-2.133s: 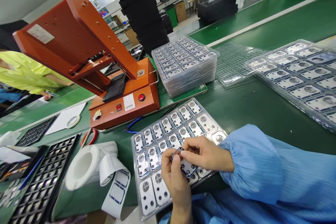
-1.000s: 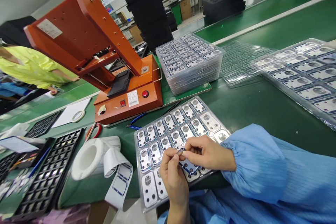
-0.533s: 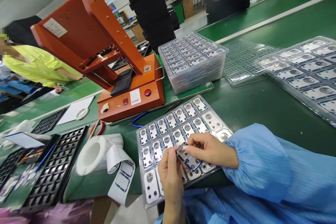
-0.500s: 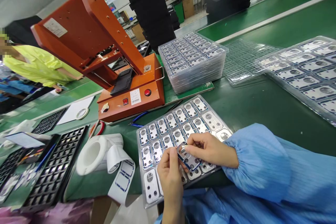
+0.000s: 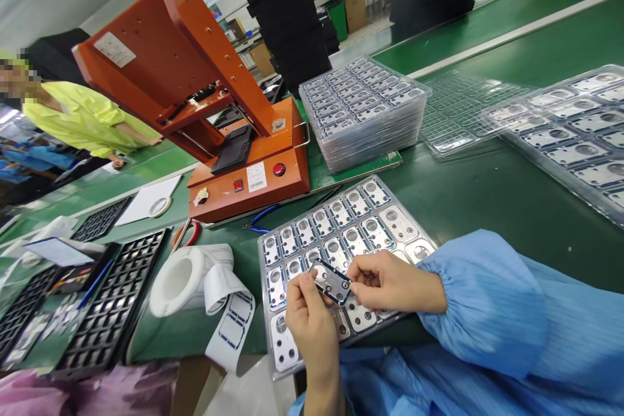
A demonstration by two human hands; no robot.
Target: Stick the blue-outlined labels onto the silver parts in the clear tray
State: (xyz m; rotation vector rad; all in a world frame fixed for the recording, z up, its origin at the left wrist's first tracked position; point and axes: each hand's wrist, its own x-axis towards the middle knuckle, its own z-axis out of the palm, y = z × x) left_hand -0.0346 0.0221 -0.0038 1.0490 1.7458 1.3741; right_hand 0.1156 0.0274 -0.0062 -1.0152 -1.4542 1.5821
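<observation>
Seemingly midway, both hands pinch one small dark plate [image 5: 331, 281] above the clear tray [image 5: 273, 364], left hand [image 5: 309, 318] at its near end, right hand [image 5: 390, 283] at its far end, while many pockets hold plates.

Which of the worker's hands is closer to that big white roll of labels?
Left. The left hand sits just right of the white label roll; the right hand is farther right, across the small dark part both hold.
</observation>
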